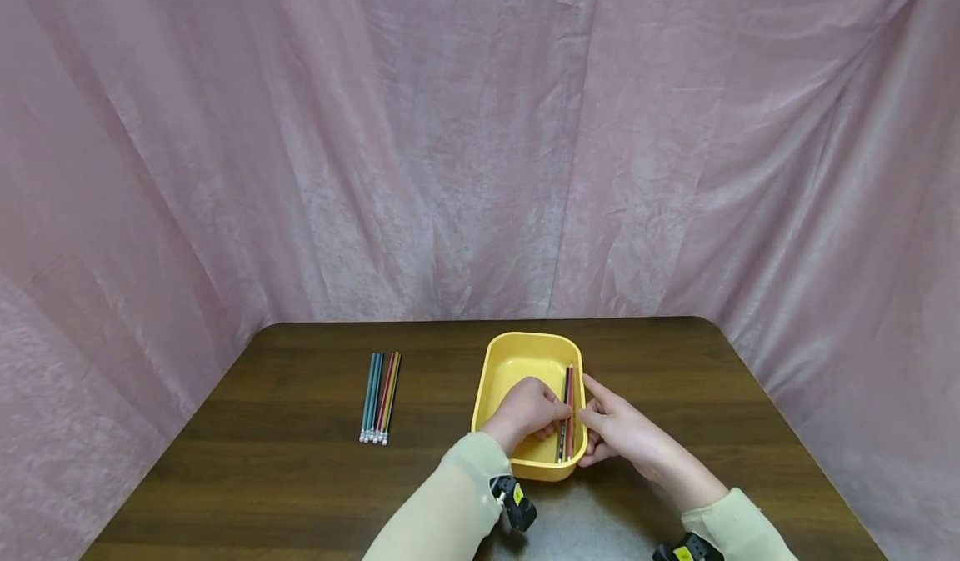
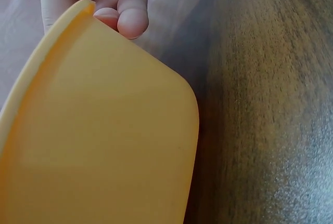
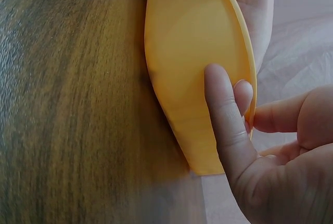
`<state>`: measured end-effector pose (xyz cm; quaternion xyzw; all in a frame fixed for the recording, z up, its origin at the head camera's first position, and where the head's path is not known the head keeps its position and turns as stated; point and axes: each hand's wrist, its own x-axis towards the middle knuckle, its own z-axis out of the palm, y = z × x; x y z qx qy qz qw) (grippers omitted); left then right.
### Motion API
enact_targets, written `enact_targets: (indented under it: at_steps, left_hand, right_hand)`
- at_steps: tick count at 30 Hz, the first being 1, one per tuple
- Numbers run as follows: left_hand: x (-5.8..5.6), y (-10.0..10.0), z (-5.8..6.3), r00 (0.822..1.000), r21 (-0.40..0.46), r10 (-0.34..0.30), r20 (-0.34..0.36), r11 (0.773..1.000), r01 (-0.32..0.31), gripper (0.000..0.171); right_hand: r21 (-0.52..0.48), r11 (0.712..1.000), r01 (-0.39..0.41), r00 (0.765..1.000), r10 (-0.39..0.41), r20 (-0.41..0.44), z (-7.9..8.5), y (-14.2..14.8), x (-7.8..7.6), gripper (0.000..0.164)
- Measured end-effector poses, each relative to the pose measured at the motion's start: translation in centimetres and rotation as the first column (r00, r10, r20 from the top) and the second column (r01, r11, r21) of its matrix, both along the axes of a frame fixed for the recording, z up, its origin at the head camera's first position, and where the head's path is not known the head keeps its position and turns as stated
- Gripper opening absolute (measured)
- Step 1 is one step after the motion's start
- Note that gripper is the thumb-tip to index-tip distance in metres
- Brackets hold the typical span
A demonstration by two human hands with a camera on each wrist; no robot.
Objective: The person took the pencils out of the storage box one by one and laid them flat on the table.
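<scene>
A yellow plastic tray [image 1: 491,369] stands on the table, with a few pencils, one dark pencil [image 1: 560,449] and reddish pencils [image 1: 571,444], lying lengthwise along its right wall. My left hand [image 1: 528,411] reaches inside the tray, its curled fingers gripping at the middle of these pencils; the exact grip is partly hidden. From outside, my right hand [image 1: 618,428] holds the tray's right rim. In the right wrist view, the right thumb lies at the rim and fingers [image 3: 226,115] press the outer wall. The left wrist view shows the tray's outer wall [image 2: 114,120].
Left of the tray, several pencils [image 1: 380,398] lie side by side, blue, red and yellow among them, with white eraser ends toward me. The brown wooden table [image 1: 300,428] ends at a pink curtain [image 1: 450,169] behind.
</scene>
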<state>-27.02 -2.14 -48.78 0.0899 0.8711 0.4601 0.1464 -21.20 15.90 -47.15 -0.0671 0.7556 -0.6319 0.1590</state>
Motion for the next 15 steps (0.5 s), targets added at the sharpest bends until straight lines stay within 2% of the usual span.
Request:
enact_targets:
  at_steps: [5, 15]
  left_hand:
    - [-0.02, -0.08, -0.01, 1.0, 0.02, 0.0, -0.003, 1.0, 0.0, 0.031]
    - [-0.04, -0.34, 0.28, 0.999, 0.05, 0.021, 0.046, 0.998, -0.023, 0.032]
  right_hand:
    - [0.005, 1.0, 0.007, 1.0, -0.007, 0.009, 0.1, -0.09, 0.13, 0.072]
    - [0.008, 1.0, 0.017, 1.0, -0.017, 0.014, 0.08, -0.11, 0.17, 0.075]
